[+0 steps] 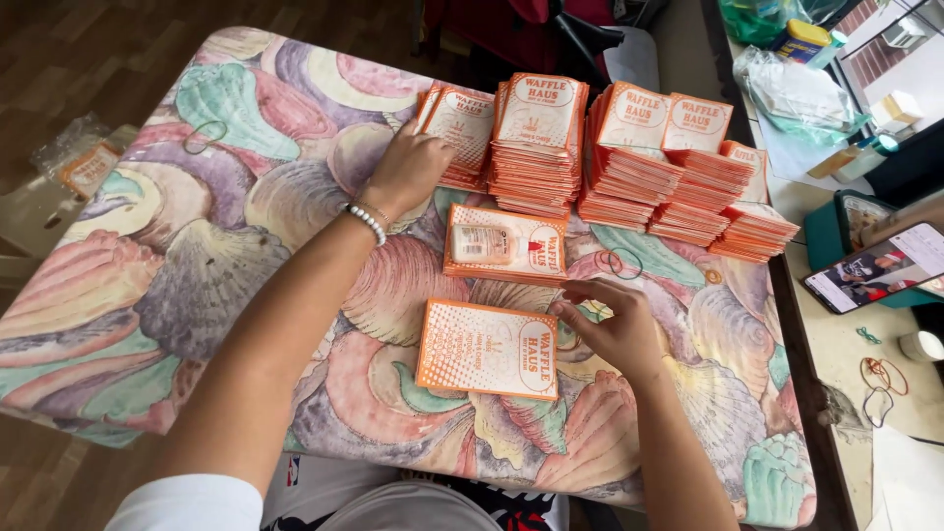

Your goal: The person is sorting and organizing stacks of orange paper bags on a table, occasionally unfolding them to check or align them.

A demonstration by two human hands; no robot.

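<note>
Table covered in a pastel seashell-print cloth (197,265), head view looking down. Left hand (408,169), white bead bracelet at the wrist, reaches to the far edge and rests fingers-down on the leftmost stack of flat orange-and-white paper sachets (462,123); fingers curled over its left edge, touching, grip not clearly closed. Right hand (615,329) sits near the middle of the table, fingers bent, fingertips pinching the right edge of a single orange-and-white sachet (489,348) lying flat toward the near edge. Just beyond that one, a short pile of the same sachets (506,244) lies flat, middle of the table, between the two hands.

Along the far edge: about five stacks in a row counting the leftmost, with the tallest stack (539,138) right beside the left hand, then lower, fanned ones (688,162) sloping toward the far right corner. Exact sachet count per stack not readable.

Rubber bands on the cloth: one green (204,136) near the far left corner, two overlapping, red and dark (618,263), just above the right hand.

Off the right edge, a separate counter holds a smartphone with lit screen (880,267) and more loose rubber bands (880,379). Clear plastic bag (79,157) beyond the left edge.
</note>
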